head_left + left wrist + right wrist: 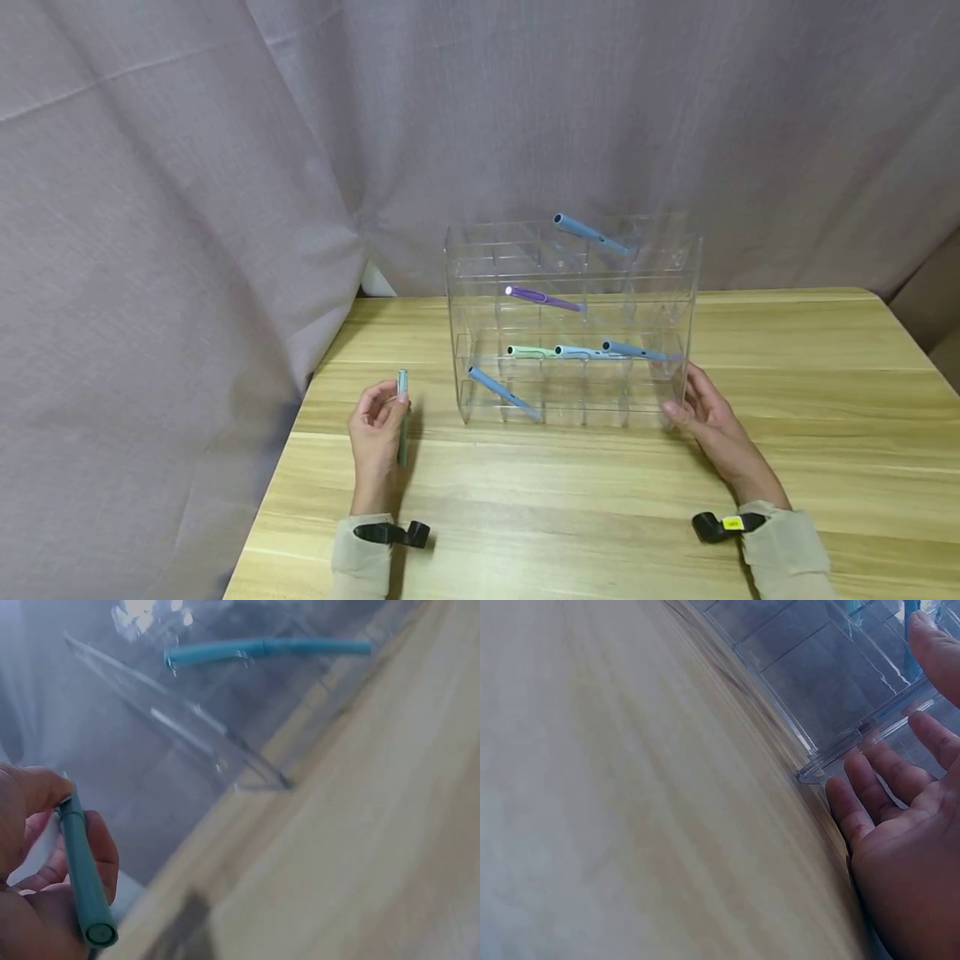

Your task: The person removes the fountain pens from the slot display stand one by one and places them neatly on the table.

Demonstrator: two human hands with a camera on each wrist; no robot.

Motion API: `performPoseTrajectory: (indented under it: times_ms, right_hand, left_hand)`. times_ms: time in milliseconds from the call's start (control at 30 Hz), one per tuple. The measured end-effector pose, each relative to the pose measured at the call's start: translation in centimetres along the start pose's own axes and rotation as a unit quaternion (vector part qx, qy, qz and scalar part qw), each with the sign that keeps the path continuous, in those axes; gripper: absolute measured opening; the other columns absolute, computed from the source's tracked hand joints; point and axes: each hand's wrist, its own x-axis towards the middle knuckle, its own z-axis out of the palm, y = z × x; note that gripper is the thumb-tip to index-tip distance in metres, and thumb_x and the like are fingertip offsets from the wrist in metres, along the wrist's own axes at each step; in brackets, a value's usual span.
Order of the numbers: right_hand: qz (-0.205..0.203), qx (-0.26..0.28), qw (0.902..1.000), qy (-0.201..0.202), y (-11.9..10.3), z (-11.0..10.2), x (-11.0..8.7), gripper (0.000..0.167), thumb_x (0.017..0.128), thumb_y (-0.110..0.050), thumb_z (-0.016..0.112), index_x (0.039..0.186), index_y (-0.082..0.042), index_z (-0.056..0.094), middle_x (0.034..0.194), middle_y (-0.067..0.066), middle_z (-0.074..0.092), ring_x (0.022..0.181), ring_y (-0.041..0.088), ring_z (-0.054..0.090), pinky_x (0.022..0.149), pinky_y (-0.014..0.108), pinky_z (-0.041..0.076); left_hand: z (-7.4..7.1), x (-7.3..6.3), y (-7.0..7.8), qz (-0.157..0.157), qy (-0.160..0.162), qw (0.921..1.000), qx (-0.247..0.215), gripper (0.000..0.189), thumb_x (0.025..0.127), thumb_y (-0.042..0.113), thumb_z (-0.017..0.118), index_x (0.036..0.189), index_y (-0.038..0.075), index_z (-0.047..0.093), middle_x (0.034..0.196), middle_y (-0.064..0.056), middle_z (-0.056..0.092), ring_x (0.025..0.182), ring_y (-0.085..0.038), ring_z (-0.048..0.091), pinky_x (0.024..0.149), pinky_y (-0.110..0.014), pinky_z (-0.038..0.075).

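My left hand point(378, 421) grips a green pen point(88, 881) upright above the table, left of a clear acrylic rack point(461, 333). The thumb is near the pen's upper end, and its round bottom end shows in the left wrist view. At the rack's lower right corner, my right hand point(712, 425) rests its extended fingertips point(866, 780) against the side wall, with the thumb toward the front. Lying in the rack are a purple pen point(543, 298), a light green pen point(528, 352), a pale blue pen point(581, 353) and several blue pens, one at the lower left point(502, 392).
The rack stands on a wood-grain table point(570, 517) near its back edge. A grey curtain point(187, 250) hangs behind the table and along its left side. One blue pen point(588, 233) slants in the rack's top row.
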Motion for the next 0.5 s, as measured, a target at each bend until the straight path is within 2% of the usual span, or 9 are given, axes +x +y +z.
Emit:
performPoseTrajectory:
  times_ms: [100,200,367,500]
  right_hand:
    - [-0.007,0.006,1.0,0.001,0.0,0.0,0.0,0.075,0.109,0.0,0.054,0.173,-0.016,0.018,0.179,-0.001,0.03,0.143,-0.01,0.045,0.105,0.006,0.045]
    - [-0.011,0.011,0.9999,0.0,0.1,0.0,0.0,0.075,0.109,0.001,0.053,0.173,-0.013,0.018,0.178,-0.005,0.031,0.144,-0.009,0.045,0.105,0.006,0.045]
    - [-0.01,0.01,0.9999,-0.001,0.2,0.1,0.0,0.075,0.109,0.0,0.053,0.173,-0.015,0.017,0.178,-0.005,0.03,0.144,-0.009,0.044,0.105,0.006,0.044]
    - [-0.013,0.012,0.9999,0.001,0.2,0.1,0.1,0.074,0.109,0.001,0.053,0.173,-0.014,0.019,0.177,-0.006,0.032,0.144,-0.009,0.045,0.106,0.006,0.044]
  left_hand:
    - [-0.5,0.3,-1.1,-0.014,0.01,0.9995,0.026,0.028,0.093,-0.007,0.075,0.121,-0.007,0.069,0.099,0.005,0.072,0.086,-0.005,0.072,0.079,-0.018,0.061]
    - [-0.9,0.6,-2.3,-0.012,0.02,0.9989,0.04,0.028,0.093,-0.003,0.079,0.119,-0.008,0.071,0.097,0.004,0.073,0.084,-0.004,0.072,0.077,-0.017,0.06]
    - [-0.9,0.7,-3.6,0.011,0.039,0.9963,0.076,0.02,0.091,0.0,0.083,0.109,-0.006,0.076,0.093,-0.002,0.077,0.08,-0.005,0.07,0.073,-0.014,0.058]
    - [-0.6,0.5,-3.9,0.033,0.054,0.9879,0.142,0.014,0.091,0.002,0.083,0.103,-0.002,0.078,0.09,-0.008,0.078,0.073,-0.003,0.065,0.065,-0.012,0.052]
